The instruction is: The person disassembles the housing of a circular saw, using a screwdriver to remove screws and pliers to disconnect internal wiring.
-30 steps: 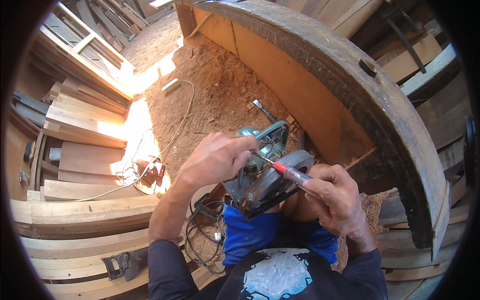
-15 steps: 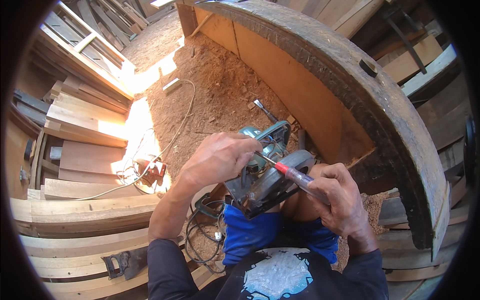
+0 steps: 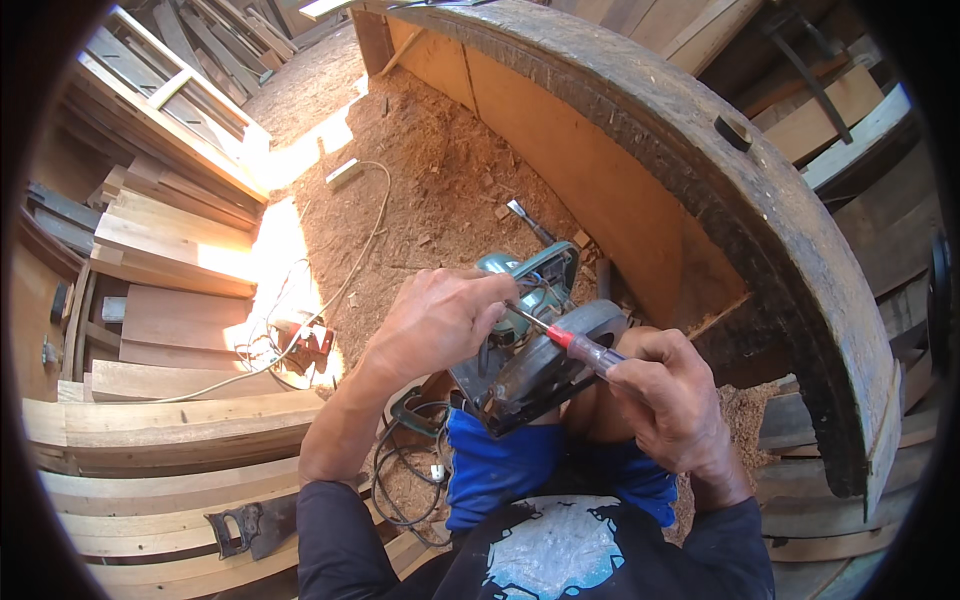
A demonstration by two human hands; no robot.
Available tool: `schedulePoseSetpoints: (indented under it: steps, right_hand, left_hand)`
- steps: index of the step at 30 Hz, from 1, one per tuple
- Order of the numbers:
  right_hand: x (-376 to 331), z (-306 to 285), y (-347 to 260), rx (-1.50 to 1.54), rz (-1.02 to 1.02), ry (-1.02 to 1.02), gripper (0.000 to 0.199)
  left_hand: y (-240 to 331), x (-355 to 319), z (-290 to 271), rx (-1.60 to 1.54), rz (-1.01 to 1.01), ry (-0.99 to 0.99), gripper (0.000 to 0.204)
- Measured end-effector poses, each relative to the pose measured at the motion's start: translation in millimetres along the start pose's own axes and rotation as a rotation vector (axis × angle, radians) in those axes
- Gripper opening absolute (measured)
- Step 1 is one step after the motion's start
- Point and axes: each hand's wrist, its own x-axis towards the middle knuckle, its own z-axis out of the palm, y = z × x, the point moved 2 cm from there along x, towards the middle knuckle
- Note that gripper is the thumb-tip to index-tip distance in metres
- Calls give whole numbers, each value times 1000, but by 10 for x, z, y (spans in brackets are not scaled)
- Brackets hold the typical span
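Note:
A green circular saw (image 3: 535,295) with a dark blade guard (image 3: 575,345) rests against my lap, its handle part toward the floor ahead. Loose wires show at the opened handle. My right hand (image 3: 665,400) is closed around the handle of a screwdriver (image 3: 578,345), which is clear with a red collar. Its shaft crosses the guard toward the saw's body. My left hand (image 3: 440,315) pinches at the screwdriver's tip; what lies between the fingertips is hidden.
A chisel (image 3: 530,222) lies beyond the saw near a heavy dark-edged workbench (image 3: 800,240) on the right. A hand saw (image 3: 250,528) rests on stacked boards (image 3: 180,420) at left. Cords, a red tool (image 3: 312,338) and a white power strip (image 3: 342,172) lie on the sawdust.
My right hand has turned and shifted its fingers forward along the screwdriver's handle, covering the handle's end. My left hand and the saw have hardly moved.

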Motion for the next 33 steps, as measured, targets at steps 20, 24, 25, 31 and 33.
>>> schedulePoseSetpoints:
  steps: [20, 24, 25, 31, 33]
  right_hand:
    - [-144, -160, 101, 453, 315, 332, 45]
    - [-91, 51, 211, 965, 549, 204, 43]
    - [-66, 100, 220, 1092, 647, 118, 40]
    - [310, 130, 220, 657, 503, 92, 9]
    - [480, 131, 191, 349, 418, -61, 15]
  left_hand:
    - [82, 42, -77, -17, -10, -158, 13]
    - [54, 49, -38, -87, 47, -134, 14]
    - [45, 55, -23, -82, 33, -135, 14]
    - [-21, -8, -1, -142, 30, -88, 18]
    - [-3, -39, -6, -152, 13, -70, 12]
